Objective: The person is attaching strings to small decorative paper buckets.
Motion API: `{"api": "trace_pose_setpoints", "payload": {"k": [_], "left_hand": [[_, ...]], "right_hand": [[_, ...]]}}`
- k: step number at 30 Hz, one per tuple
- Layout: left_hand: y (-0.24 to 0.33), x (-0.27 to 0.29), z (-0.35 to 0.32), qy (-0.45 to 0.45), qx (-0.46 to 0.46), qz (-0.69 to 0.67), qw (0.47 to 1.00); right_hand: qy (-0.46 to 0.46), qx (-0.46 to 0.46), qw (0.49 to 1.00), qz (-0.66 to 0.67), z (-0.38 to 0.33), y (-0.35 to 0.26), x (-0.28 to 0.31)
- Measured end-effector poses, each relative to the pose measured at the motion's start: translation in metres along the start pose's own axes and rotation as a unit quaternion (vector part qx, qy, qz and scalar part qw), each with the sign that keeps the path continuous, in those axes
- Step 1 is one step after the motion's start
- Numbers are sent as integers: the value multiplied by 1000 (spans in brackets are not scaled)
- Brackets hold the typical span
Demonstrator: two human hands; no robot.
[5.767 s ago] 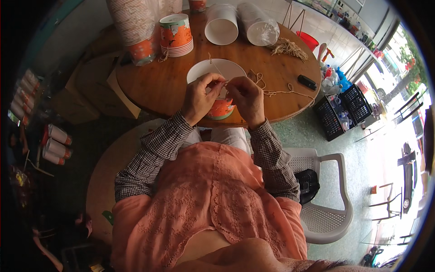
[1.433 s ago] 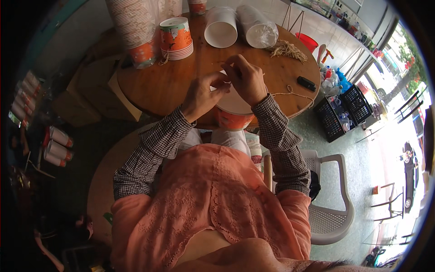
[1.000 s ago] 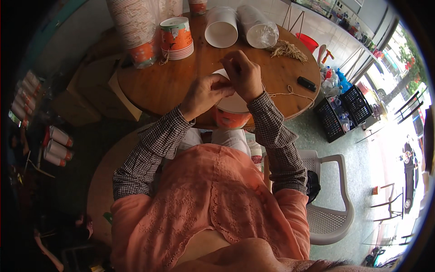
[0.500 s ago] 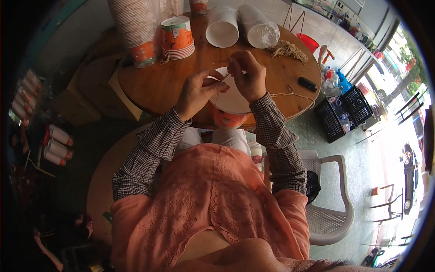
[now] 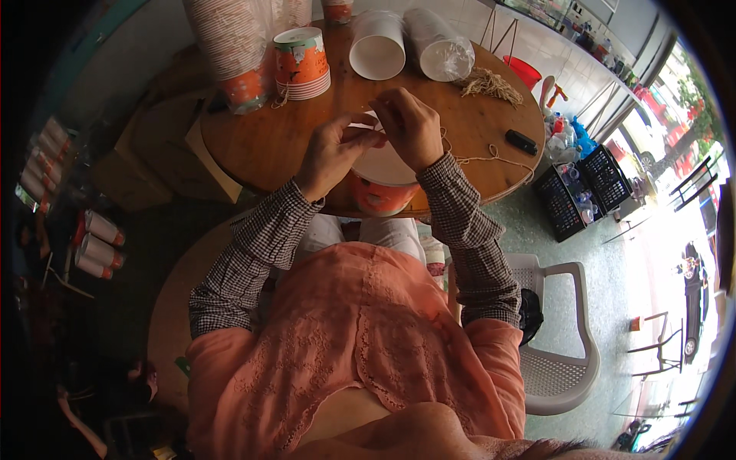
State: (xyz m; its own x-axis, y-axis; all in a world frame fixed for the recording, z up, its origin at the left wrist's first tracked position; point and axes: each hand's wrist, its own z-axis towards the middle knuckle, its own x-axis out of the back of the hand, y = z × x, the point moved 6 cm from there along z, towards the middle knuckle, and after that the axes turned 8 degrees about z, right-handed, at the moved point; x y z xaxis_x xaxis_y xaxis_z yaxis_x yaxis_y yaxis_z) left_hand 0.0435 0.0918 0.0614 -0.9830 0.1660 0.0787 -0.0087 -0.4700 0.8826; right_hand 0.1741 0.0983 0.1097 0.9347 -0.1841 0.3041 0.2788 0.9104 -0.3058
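Since half a second ago, both hands have dipped slightly toward the near edge of the round wooden surface [image 5: 253, 138], and the cup has stayed between them.

Head view: my left hand [image 5: 331, 153] and right hand [image 5: 412, 126] meet fingertip to fingertip over the white rim of an orange paper cup [image 5: 381, 188], each pinched together on what looks like a thin twine [image 5: 481, 159]; the strand itself is too fine to confirm inside the pinch. I keep the cup at the surface's near edge, just before my body, so both hands can work at its rim. Twine trails rightward toward a dark small object [image 5: 521, 142]. Stacked printed cups [image 5: 301, 63], white cup stacks [image 5: 378, 44] and a fibre bundle [image 5: 491, 83] lie at the far side, within reach. A white plastic chair [image 5: 563, 337] stands at my right.
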Motion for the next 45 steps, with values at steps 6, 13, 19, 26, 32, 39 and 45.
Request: {"api": "trace_pose_setpoints", "payload": {"k": [6, 13, 19, 26, 32, 39, 45], "left_hand": [[6, 2, -1, -8, -14, 31, 999], [4, 13, -13, 36, -50, 158, 986], [-7, 21, -51, 17, -47, 231, 972], [-3, 11, -71, 45, -150, 283, 946], [2, 3, -70, 25, -308, 419, 854], [-1, 13, -61, 16, -348, 494, 796], [-6, 13, -54, 39, -333, 503, 797]], "right_hand": [[0, 21, 999, -29, 2, 0, -2], [-13, 80, 993, -82, 5, -7, -7], [26, 63, 984, -162, 12, 10, 13], [37, 31, 986, -160, 10, 22, 18], [45, 19, 982, -181, 11, 33, 31], [-82, -29, 973, -214, -7, 45, 47], [-133, -90, 972, -171, -86, 40, 37]]}}
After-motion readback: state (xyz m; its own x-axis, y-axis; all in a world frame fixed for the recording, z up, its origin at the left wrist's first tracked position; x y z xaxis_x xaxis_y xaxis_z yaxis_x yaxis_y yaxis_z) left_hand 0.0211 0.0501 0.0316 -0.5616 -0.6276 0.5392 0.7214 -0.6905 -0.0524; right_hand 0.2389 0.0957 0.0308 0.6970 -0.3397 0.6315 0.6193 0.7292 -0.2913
